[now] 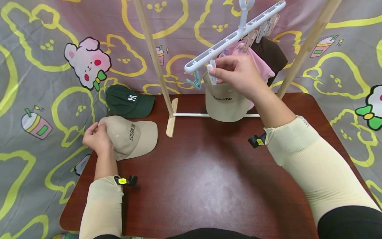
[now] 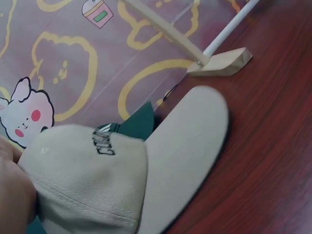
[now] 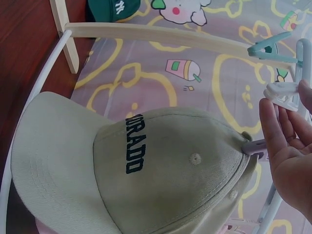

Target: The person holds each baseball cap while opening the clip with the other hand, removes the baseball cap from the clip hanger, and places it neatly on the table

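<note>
On the left of the table, a beige cap (image 1: 119,134) with dark lettering lies with its brim to the right. My left hand (image 1: 98,137) pinches the back of its crown; in the left wrist view the hand (image 2: 15,192) shows only at the edge. Between thumb and fingers, my right hand (image 1: 238,73) holds a white clothespin (image 1: 212,73) just under the hanger bar (image 1: 221,44). Another beige cap (image 1: 228,103) hangs below that hand, a mauve clip (image 3: 254,146) gripping its top edge. A teal clothespin (image 1: 195,81) dangles at the bar's near end.
A dark green cap (image 1: 128,103) lies behind the left beige cap. Pink (image 1: 261,63) and dark brown caps (image 1: 273,56) hang farther along the bar, near several clips. Wooden posts (image 1: 155,56), a wooden foot (image 1: 172,122) and a white rod (image 1: 191,115) frame the hanger.
</note>
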Demonstrator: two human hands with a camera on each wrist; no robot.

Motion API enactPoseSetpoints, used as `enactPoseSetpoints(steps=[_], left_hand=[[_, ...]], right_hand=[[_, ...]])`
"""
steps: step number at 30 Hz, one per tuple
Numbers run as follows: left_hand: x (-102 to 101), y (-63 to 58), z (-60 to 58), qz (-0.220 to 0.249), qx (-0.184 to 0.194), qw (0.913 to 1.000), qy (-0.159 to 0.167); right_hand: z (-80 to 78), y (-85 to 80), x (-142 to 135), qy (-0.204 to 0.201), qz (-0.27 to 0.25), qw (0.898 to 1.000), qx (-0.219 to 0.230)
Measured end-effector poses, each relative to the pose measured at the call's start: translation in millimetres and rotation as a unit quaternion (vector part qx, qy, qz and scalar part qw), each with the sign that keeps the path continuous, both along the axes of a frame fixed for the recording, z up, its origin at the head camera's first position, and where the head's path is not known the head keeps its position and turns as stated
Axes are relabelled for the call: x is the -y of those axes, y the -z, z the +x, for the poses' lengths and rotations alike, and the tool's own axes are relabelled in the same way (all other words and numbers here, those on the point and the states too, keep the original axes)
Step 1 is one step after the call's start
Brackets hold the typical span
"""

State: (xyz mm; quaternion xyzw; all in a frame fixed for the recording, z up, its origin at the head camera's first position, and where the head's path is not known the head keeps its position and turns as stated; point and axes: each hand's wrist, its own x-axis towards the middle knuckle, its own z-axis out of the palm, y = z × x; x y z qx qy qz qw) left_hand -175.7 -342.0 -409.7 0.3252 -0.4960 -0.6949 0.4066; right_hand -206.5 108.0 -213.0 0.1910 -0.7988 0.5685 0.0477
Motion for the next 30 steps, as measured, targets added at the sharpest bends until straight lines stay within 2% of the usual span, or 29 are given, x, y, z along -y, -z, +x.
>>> enactPoseSetpoints(steps=[4,9,16,20,30], left_hand=[[-8,-0.1,0.1,0.049,-0.032,0.998,-0.026],[-15,-0.5,-0.9,0.086,-0.043,0.9946,-0.04],[-7,2.9,-1.1,0.082,-0.057,0.9932,-0.059],[-1,5.2,-1.8,0.088,-0.057,0.9928,-0.058],[-6,3.6,-2.8,0.086,-0.066,0.9911,-0.077]], right_hand=[[-0.4,-0.3,-1,-0.002,-0.004,1.0,0.001],[-1.4,-0.4,-2,-0.002,-0.006,1.0,-0.002],[-0.7,-0.3,-2,0.002,0.019,1.0,-0.011],[-0.3,-1.3,-1,0.005,0.03,0.999,-0.012],[0.6,-0.5,-2,0.003,0.02,1.0,0.0]])
